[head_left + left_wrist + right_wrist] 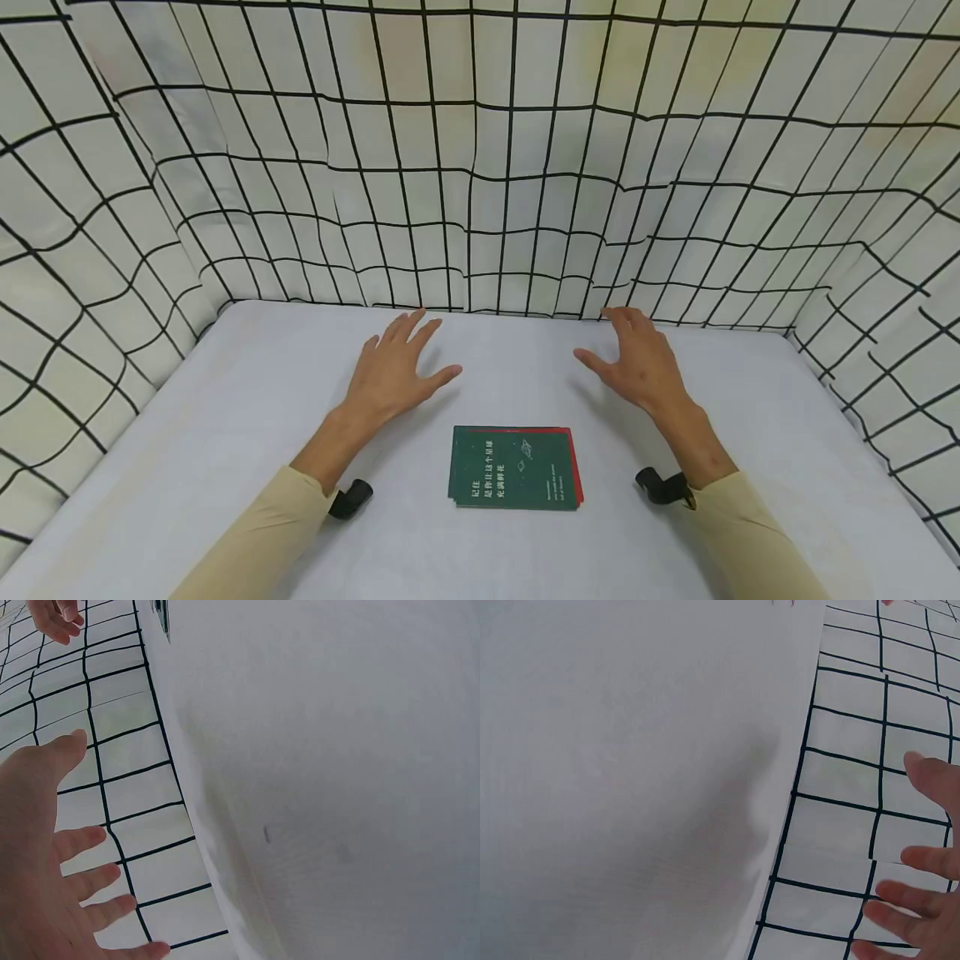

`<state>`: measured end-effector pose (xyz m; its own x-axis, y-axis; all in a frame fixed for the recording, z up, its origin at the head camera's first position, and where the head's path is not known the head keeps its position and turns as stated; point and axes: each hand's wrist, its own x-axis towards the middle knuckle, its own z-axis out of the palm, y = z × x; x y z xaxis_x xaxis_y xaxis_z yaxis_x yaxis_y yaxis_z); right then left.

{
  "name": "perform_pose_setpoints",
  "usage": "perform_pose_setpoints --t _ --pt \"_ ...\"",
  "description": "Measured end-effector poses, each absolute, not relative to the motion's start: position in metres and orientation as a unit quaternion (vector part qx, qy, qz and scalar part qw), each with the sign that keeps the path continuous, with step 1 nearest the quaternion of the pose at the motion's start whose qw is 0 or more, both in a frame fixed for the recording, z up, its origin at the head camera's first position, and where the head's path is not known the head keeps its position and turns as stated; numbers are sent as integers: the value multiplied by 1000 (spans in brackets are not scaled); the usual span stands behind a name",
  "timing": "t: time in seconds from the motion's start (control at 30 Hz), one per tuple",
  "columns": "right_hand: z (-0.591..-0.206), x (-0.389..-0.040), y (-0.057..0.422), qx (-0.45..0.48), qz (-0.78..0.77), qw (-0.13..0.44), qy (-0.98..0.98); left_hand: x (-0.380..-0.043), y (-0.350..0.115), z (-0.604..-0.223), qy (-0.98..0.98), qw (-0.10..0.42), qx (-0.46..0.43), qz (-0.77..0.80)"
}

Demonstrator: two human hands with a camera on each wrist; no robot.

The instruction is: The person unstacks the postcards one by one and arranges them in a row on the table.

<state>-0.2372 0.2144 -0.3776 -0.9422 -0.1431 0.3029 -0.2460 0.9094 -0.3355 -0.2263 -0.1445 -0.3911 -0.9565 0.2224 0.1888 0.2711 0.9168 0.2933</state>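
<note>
Overhead, I see a green book (513,467) with pale lettering lying flat on the white table (225,433), a red cover edge showing along its top and right side. My left hand (393,371) is at its 11 o'clock, my right hand (641,362) at 1 o'clock; both are spread flat, holding nothing, apart from the book.

Left wrist view: splayed fingers (79,840) against the grid cloth (135,795), with a sliver of the book (161,616) at 12 o'clock.

Right wrist view: straight fingers (922,892) at 4 o'clock; no book.

Red booklet (573,467) — mostly hidden underneath
</note>
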Motion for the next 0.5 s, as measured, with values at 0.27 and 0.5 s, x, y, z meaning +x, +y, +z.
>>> perform_pose_setpoints --t 0.27,0.5 --pt "-376 -228 209 126 217 94 -963 -221 -137 -391 -966 98 -166 -173" --pt "-376 -222 201 172 248 73 -950 -213 -134 -390 -957 76 -182 -212"
